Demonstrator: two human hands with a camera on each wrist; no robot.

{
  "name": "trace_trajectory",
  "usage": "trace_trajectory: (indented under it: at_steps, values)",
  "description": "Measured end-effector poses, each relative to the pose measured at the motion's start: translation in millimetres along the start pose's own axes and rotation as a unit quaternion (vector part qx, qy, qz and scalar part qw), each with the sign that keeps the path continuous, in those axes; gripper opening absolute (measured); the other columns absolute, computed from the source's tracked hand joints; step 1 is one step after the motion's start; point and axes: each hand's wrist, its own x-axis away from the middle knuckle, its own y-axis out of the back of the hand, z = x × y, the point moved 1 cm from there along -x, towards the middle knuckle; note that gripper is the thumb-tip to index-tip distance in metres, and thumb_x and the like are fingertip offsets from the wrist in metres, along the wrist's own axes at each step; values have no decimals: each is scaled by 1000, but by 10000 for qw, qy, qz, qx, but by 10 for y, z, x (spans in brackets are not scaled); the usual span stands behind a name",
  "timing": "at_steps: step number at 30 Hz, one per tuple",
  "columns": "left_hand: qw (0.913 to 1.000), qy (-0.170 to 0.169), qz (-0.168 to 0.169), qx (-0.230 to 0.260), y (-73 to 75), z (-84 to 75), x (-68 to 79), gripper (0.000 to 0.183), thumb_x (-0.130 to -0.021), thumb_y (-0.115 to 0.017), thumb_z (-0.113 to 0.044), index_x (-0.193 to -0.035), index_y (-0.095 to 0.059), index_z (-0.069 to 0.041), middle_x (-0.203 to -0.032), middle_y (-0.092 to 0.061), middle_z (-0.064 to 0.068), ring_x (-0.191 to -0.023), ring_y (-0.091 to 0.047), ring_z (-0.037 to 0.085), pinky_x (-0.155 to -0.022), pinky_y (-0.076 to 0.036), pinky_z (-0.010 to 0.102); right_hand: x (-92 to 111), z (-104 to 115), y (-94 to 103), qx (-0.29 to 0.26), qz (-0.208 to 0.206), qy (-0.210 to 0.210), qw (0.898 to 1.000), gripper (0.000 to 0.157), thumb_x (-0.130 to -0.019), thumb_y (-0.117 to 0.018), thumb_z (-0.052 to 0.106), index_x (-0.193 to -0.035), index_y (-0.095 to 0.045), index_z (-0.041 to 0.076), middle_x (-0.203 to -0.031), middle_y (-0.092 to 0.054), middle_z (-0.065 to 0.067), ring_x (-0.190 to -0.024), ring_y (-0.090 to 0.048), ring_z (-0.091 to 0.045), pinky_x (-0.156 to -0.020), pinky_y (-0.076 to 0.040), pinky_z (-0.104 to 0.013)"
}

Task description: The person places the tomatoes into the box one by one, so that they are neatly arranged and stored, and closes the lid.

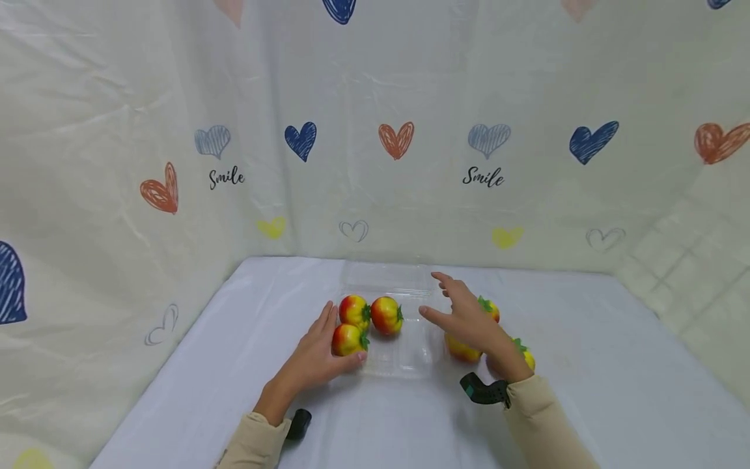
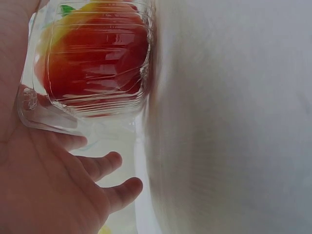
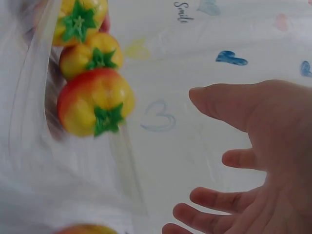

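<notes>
A clear plastic clamshell box (image 1: pixel 413 368) lies on the table with its lid (image 1: pixel 383 273) folded back. Three red-and-yellow fruits with green star-shaped leaf tops, one of them this front fruit (image 1: pixel 347 340), sit in its left half. My left hand (image 1: pixel 319 352) rests along the box's left side, fingers stretched, thumb at the front corner. In the left wrist view the box wall stands against the palm, with a fruit (image 2: pixel 100 53) behind it. My right hand (image 1: pixel 469 319) hovers by the box's right edge, fingers spread and holding nothing; the right wrist view shows it apart from the fruits (image 3: pixel 95 102).
Right of the box, partly behind the right hand and forearm, lie more such fruits, among them a yellow one (image 1: pixel 463 350) and one by the wrist (image 1: pixel 524 357). A white cloth covers the table (image 1: pixel 205 391). A heart-printed curtain (image 1: pixel 433 195) hangs behind it.
</notes>
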Motion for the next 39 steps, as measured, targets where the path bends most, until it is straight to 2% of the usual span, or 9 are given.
trace_trajectory:
  at_steps: [6, 12, 17, 21, 26, 31, 35, 39]
  values:
    - [10000, 60, -48, 0, 33, 35, 20, 122, -89, -71, -72, -172, -12, -4, -180, -4, 10, -162, -15, 39, -125, -19, 67, 174, -113, 247, 237, 87, -189, 9995, 88, -101, -73, 43, -167, -29, 5, -161, -39, -29, -143, -45, -49, -112, -41, -71]
    - [9999, 73, -82, 36, 44, 49, 19, 122, -89, -72, -71, -172, -12, -4, -180, -4, 11, -162, -15, 41, -125, -18, 68, 389, -233, 409, 310, 222, -376, 9986, 99, -97, -76, 51, -167, -25, 3, -162, -31, -34, -144, -40, -54, -111, -37, -76]
    - [10000, 58, 3, 26, 0, 20, -3, 123, -88, -70, -74, -171, -12, -3, -180, -4, 12, -162, -15, 41, -125, -19, 67, 589, -430, 500, 705, 370, -868, 9930, 113, -91, -80, 57, -165, -20, -5, -156, -28, -41, -138, -43, -59, -103, -43, -78]
    - [10000, 13, 3, 20, -26, -1, -6, 123, -88, -71, -73, -171, -13, -3, -180, -4, 11, -162, -15, 41, -125, -19, 68, 682, -608, 558, 977, 607, -1188, 9862, 118, -88, -81, 59, -162, -21, -12, -145, -33, -45, -126, -52, -57, -98, -49, -75]
    - [10000, -5, 16, 22, -17, -3, -4, 123, -89, -71, -73, -171, -12, -4, -180, -4, 11, -162, -15, 41, -125, -19, 68, 681, -736, 603, 1174, 988, -1385, 9784, 114, -89, -79, 61, -155, -29, -17, -134, -40, -47, -115, -58, -51, -95, -52, -74]
    - [10000, -8, 21, 47, 2, -17, -16, 124, -89, -71, -74, -172, -10, -5, -180, -3, 11, -162, -14, 40, -125, -18, 66, 664, -817, 617, 1097, 1351, -1629, 9712, 102, -89, -80, 59, -150, -40, -13, -125, -47, -38, -106, -60, -43, -92, -55, -69]
    - [9999, 77, 69, 13, -13, -7, -23, 124, -88, -71, -74, -172, -10, -6, -180, -3, 11, -162, -14, 40, -125, -19, 66, 656, -874, 574, 976, 1499, -1723, 9687, 85, -88, -83, 53, -137, -49, -8, -112, -52, -25, -97, -59, -34, -85, -57, -56]
    - [9999, 97, 85, -8, -20, -6, -20, 123, -89, -71, -72, -172, -11, -5, -180, -3, 11, -162, -15, 39, -125, -20, 66, 646, -881, 554, 870, 1533, -1713, 9693, 72, -88, -85, 46, -127, -50, -5, -104, -52, -18, -92, -56, -30, -77, -55, -45]
